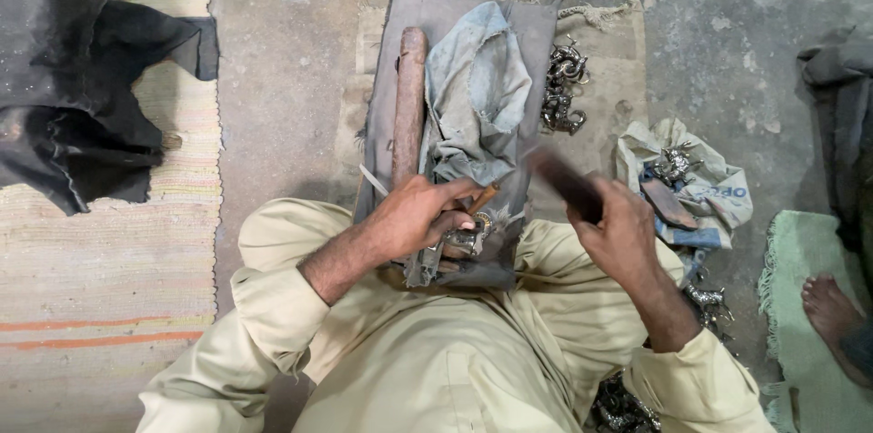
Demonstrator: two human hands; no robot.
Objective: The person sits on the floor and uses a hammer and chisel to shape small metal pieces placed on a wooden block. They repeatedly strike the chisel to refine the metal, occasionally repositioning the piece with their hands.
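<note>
My left hand (420,215) presses a small shiny metal piece (470,235) down on a dark grey padded board (538,60) that rests against my lap. A thin brown stick (484,198) pokes out from under its fingers. My right hand (618,235) is closed around a dark tool handle (566,184), blurred by motion, raised just right of the metal piece. A grey-blue cloth (477,87) and a long rusty-brown wooden rod (408,101) lie on the board beyond my hands.
A pile of shiny metal pieces (562,87) lies on a beige mat (618,60) right of the board. More metal pieces sit on a crumpled bag (718,187) and by my right knee (709,304). Another person's bare foot (832,307) rests on a green mat (800,251). A dark cloth (73,78) covers a striped rug (100,260).
</note>
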